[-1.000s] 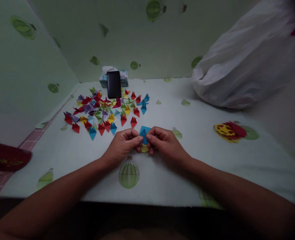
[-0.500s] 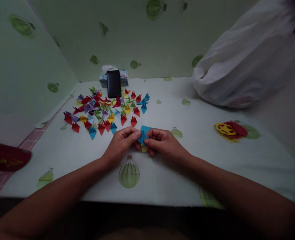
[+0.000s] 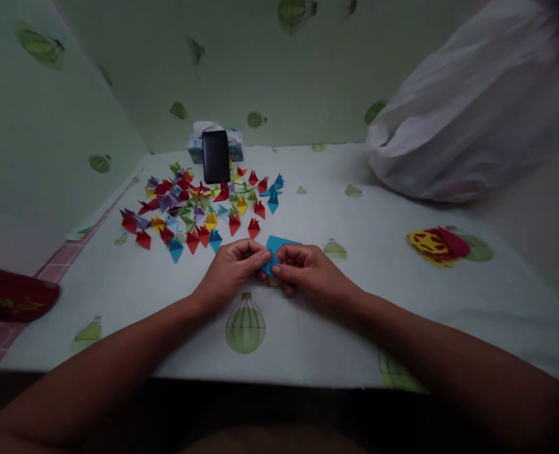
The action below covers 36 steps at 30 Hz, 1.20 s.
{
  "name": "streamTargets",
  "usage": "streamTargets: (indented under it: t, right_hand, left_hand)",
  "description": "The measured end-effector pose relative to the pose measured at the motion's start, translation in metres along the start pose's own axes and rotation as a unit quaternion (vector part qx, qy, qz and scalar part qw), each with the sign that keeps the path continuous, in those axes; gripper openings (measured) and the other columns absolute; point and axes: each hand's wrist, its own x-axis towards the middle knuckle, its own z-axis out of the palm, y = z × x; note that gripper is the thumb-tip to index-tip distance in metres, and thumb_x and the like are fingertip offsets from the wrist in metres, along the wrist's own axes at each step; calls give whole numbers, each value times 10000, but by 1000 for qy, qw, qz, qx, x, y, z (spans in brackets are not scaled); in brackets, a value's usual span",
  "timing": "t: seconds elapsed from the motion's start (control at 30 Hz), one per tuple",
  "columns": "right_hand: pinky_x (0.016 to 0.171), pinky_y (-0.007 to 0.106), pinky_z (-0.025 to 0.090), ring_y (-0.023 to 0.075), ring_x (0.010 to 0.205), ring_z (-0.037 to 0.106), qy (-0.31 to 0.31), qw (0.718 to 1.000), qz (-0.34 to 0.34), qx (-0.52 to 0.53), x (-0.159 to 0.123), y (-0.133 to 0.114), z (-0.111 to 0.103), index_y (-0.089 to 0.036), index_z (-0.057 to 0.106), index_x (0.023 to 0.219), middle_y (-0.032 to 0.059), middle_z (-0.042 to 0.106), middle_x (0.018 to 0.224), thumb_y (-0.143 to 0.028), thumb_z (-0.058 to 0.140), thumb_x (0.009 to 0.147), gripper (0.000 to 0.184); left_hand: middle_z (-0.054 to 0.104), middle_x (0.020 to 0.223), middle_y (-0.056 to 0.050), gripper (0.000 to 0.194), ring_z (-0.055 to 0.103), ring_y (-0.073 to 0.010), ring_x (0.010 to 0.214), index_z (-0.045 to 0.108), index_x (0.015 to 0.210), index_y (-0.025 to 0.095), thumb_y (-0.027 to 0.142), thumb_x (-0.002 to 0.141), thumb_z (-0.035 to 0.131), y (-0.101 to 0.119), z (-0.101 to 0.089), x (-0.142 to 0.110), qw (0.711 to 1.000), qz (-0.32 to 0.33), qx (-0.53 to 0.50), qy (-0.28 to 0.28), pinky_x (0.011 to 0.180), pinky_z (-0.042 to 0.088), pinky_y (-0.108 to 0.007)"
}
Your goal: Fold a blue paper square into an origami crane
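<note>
A small piece of blue paper (image 3: 282, 241) is pinched between my two hands, just above the middle of the table. My left hand (image 3: 236, 268) is closed on its left side, thumb on top. My right hand (image 3: 310, 271) grips its right side with thumb and bent fingers. Part of the paper is hidden behind my fingers. A bit of something yellow (image 3: 272, 281) shows under it; I cannot make out what. Beyond my hands, to the left, lie many small folded paper cranes (image 3: 204, 236) in red, blue, yellow, green and purple.
A black phone (image 3: 216, 157) leans on a tissue box (image 3: 236, 145) behind the cranes. On the right lies a red and yellow item (image 3: 433, 246). A white plastic bag (image 3: 450, 139) stands at the back right, and a dark red object (image 3: 14, 295) sits at the left edge.
More of the blue paper shows flat behind my right fingers, reaching further right. The fingers have shifted slightly on it. The cranes and other things stay where they were.
</note>
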Motion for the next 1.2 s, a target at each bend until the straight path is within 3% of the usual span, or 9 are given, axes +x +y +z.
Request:
streamTargets:
  t: [0.27, 0.4, 0.67, 1.0, 1.2]
  right_hand:
    - [499, 236, 332, 76, 458, 462, -12, 1000, -8, 12, 1, 4, 0, -185, 573, 729, -56, 549, 524, -304, 694, 815, 190]
    - [537, 241, 383, 75, 488, 519, -8, 999, -20, 30, 0, 4, 0, -166, 604, 752, -36, 596, 607, -330, 666, 851, 202]
    - [528, 244, 398, 73, 486, 520, 28, 999, -17, -8, -1, 1, 1, -179, 574, 723, -35, 596, 624, -331, 656, 871, 228]
    - [534, 244, 391, 86, 493, 519, 6, 1000, -14, 8, -1, 2, 2, -182, 574, 738, -47, 571, 579, -371, 696, 839, 246]
    - [500, 239, 353, 86, 461, 478, 19, 1000, -4, -20, -1, 0, 2, -195, 545, 699, -52, 544, 510, -334, 663, 832, 225]
  left_hand:
    - [659, 633, 25, 231, 606, -79, 545, 668, 735, 148, 332, 754, 807, -1, 4, -4, 998, 38, 37, 35, 551, 490, -189]
    - [653, 623, 33, 217, 614, -85, 527, 657, 730, 151, 306, 745, 809, 0, 5, -4, 997, 49, 40, 45, 524, 493, -187]
    - [656, 666, 14, 222, 626, -90, 540, 655, 759, 152, 349, 816, 739, 1, 2, -3, 996, 51, 75, 14, 538, 499, -200]
    - [565, 523, 50, 160, 507, -83, 458, 588, 761, 181, 298, 838, 665, -4, 8, -5, 986, 79, 139, 52, 460, 402, -199]
    - [614, 600, 22, 205, 565, -95, 508, 627, 770, 169, 356, 835, 682, 2, 4, -5, 990, 75, 119, 13, 512, 456, -218]
